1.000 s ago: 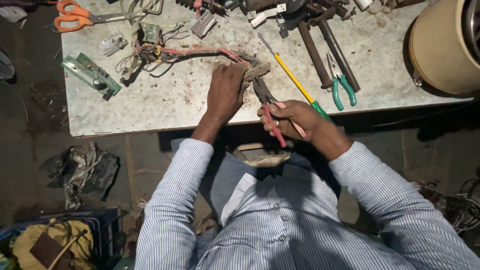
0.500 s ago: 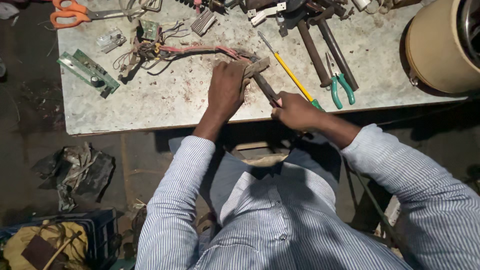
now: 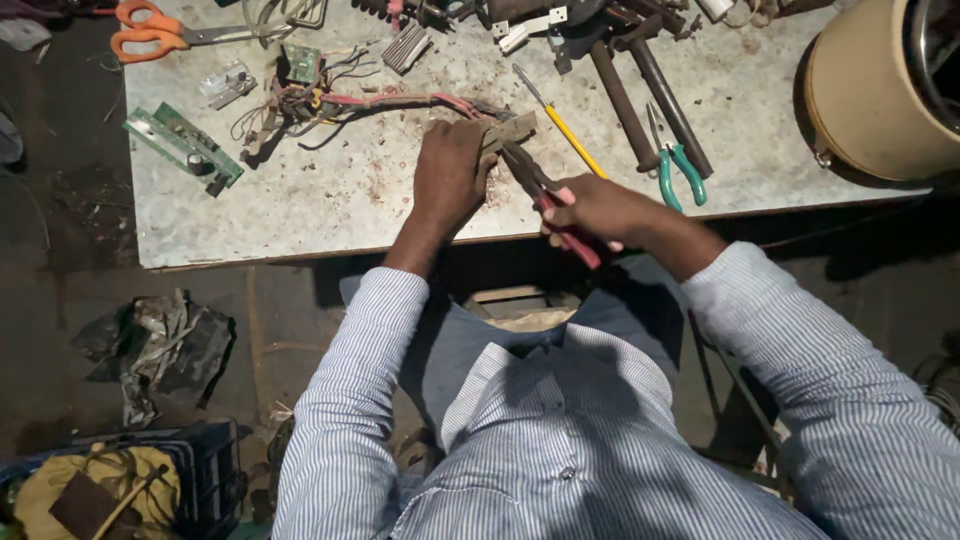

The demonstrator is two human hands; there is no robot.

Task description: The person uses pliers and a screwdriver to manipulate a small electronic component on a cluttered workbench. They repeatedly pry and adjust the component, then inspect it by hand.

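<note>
A scuffed pale worktop (image 3: 330, 200) fills the upper half of the frame. At its upper right edge stands a large cream drum (image 3: 875, 90). At centre, the left hand (image 3: 450, 175) presses down, its grip closed over a small flat metal piece (image 3: 508, 133). Just right of it, the right hand (image 3: 590, 210) has its grip wrapped round red-handled pliers (image 3: 545, 195), whose nose meets that piece. Right of them lie green-handled pliers (image 3: 675, 170); orange scissors (image 3: 150, 30) lie upper left.

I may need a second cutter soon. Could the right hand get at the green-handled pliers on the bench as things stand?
Probably yes, once freed: the green-handled pliers lie uncovered just beyond the right hand, but that hand is gripping the red-handled pliers.
</note>
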